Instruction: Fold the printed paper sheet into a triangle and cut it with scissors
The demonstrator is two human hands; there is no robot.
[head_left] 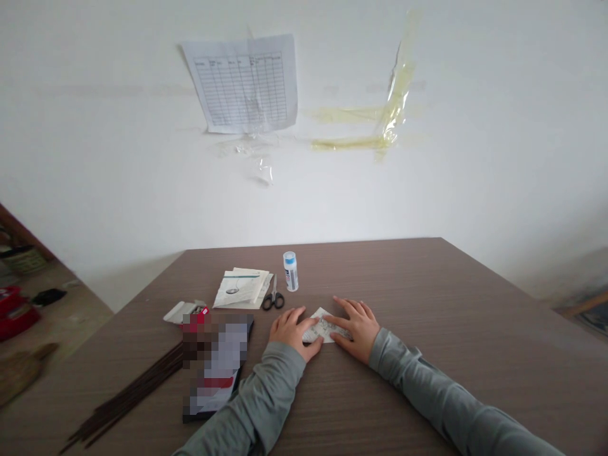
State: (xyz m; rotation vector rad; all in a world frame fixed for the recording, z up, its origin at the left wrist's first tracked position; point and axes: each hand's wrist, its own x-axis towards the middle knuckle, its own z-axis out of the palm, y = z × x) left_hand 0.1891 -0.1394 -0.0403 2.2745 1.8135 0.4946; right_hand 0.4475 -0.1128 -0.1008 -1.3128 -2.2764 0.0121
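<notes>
A small folded piece of printed paper [322,323] lies on the brown table [427,329] in front of me. My left hand [291,330] rests on its left part, fingers curled and thumb pressing along the near edge. My right hand [355,324] lies flat on the right part with fingers stretched out toward the left. Both grey sleeves reach in from the bottom of the view.
Behind the hands stand a white glue bottle with a blue cap [291,271], black-handled scissors [273,297] and a stack of paper sheets [242,289]. To the left lie a blurred-out booklet [218,370], a small red-and-white pack [190,313] and a bundle of dark thin sticks [128,399].
</notes>
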